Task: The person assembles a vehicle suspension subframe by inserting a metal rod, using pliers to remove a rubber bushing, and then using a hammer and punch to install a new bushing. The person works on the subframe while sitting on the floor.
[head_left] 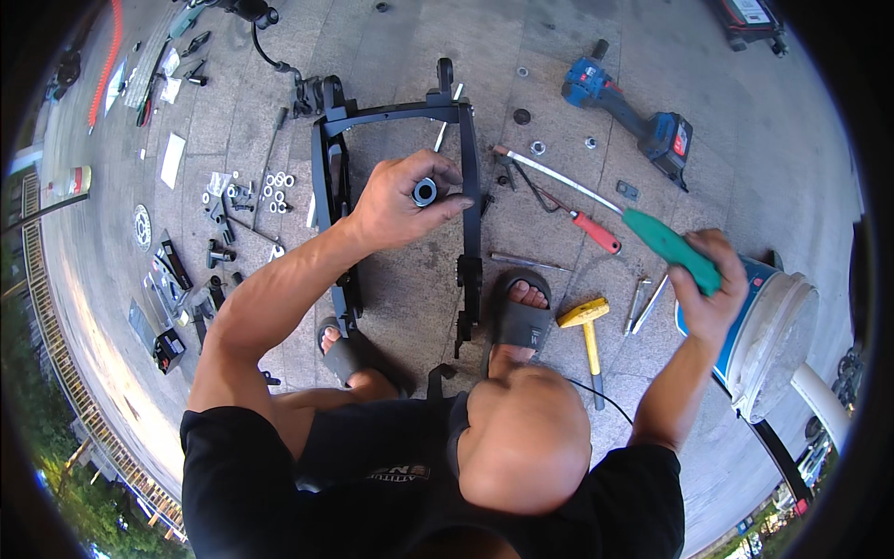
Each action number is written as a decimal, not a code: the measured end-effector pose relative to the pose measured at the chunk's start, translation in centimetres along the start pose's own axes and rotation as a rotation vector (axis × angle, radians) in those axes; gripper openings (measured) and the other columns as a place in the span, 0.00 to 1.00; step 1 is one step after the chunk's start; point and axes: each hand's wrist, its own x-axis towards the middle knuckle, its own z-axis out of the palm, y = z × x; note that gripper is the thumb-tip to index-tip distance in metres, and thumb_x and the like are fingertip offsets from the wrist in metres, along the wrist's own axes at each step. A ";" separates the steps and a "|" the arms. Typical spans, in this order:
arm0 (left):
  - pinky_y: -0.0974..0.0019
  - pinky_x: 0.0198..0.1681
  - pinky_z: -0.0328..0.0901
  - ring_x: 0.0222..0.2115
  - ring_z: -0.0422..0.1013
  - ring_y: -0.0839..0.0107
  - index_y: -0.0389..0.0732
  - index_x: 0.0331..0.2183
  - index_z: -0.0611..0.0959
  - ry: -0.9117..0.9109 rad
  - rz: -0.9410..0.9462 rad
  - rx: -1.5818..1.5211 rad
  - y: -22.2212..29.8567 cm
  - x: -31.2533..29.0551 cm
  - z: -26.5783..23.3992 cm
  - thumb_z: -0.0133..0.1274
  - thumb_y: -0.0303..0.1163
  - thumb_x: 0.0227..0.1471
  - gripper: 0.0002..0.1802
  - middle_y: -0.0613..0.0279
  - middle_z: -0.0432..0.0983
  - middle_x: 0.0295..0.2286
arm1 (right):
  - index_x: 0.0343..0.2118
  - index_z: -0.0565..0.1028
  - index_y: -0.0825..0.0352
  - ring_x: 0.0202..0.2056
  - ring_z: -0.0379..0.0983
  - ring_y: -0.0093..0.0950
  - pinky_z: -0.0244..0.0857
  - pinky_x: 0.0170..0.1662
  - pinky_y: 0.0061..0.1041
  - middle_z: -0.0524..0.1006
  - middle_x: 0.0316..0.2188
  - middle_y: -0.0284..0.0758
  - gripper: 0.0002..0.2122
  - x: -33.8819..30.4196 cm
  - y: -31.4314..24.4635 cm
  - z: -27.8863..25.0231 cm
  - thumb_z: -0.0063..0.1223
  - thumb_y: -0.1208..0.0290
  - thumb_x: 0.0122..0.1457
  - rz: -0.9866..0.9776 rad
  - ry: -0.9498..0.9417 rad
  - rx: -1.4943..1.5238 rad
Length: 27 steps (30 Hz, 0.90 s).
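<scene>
My left hand (400, 203) is closed around a short dark tube (425, 192), its round open end facing up. It is held over a black metal frame (472, 177) that stands on the ground between my feet; the thumb is near the frame's right bar, and I cannot tell if it touches. To the right, my right hand (712, 287) grips the green handle (666, 244) of a long tool. The tool's slim pale shaft (568, 184) slants up and left and ends in a brownish tip near the frame's right bar.
On the ground to the right lie a blue cordless impact wrench (643, 116), a red-handled screwdriver (596, 233) and a yellow-headed hammer (590, 340). A blue and white bucket (745, 345) stands at my right. Washers (277, 191), bolts and small parts are spread at left.
</scene>
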 end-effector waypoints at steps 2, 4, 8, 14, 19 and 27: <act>0.67 0.35 0.72 0.33 0.78 0.66 0.38 0.35 0.75 0.002 0.035 -0.041 0.4 0.2 -0.2 0.68 0.28 0.40 0.20 0.58 0.79 0.33 | 0.35 0.76 0.68 0.31 0.75 0.31 0.67 0.33 0.25 0.77 0.31 0.41 0.17 1.5 -2.9 -1.0 0.67 0.72 0.40 -0.128 -0.049 0.055; 0.68 0.35 0.73 0.33 0.78 0.67 0.39 0.35 0.73 0.005 0.079 -0.058 0.8 0.4 -0.3 0.69 0.29 0.38 0.23 0.59 0.79 0.33 | 0.34 0.76 0.69 0.29 0.75 0.30 0.67 0.30 0.24 0.76 0.30 0.41 0.18 2.7 -5.2 -1.5 0.68 0.70 0.39 -0.183 -0.088 0.078; 0.69 0.32 0.72 0.30 0.78 0.69 0.39 0.36 0.73 -0.014 0.124 -0.009 1.4 0.2 -0.6 0.68 0.26 0.37 0.24 0.58 0.79 0.34 | 0.32 0.76 0.68 0.25 0.74 0.29 0.66 0.27 0.22 0.76 0.27 0.40 0.17 4.9 -7.8 -1.5 0.68 0.67 0.39 -0.252 -0.213 0.037; 0.69 0.32 0.69 0.27 0.77 0.68 0.37 0.37 0.76 -0.078 0.155 -0.045 2.0 -0.1 -0.9 0.66 0.24 0.34 0.24 0.58 0.77 0.30 | 0.29 0.77 0.68 0.24 0.74 0.29 0.64 0.25 0.21 0.76 0.24 0.38 0.16 7.4 -10.7 -0.2 0.68 0.68 0.35 -0.354 -0.273 -0.005; 0.62 0.29 0.69 0.26 0.75 0.60 0.39 0.34 0.78 -0.152 0.296 0.027 2.6 0.3 -1.1 0.65 0.26 0.38 0.17 0.58 0.77 0.28 | 0.30 0.76 0.66 0.21 0.72 0.25 0.64 0.23 0.19 0.72 0.22 0.37 0.18 10.7 -11.1 -1.7 0.68 0.60 0.39 -0.428 -0.476 -0.043; 0.61 0.27 0.68 0.25 0.74 0.59 0.39 0.31 0.79 -0.208 0.317 -0.022 3.7 0.2 -1.6 0.64 0.27 0.38 0.14 0.58 0.77 0.25 | 0.30 0.76 0.65 0.20 0.69 0.23 0.60 0.22 0.18 0.71 0.23 0.35 0.20 11.7 -11.3 -1.7 0.68 0.58 0.37 -0.455 -0.508 -0.035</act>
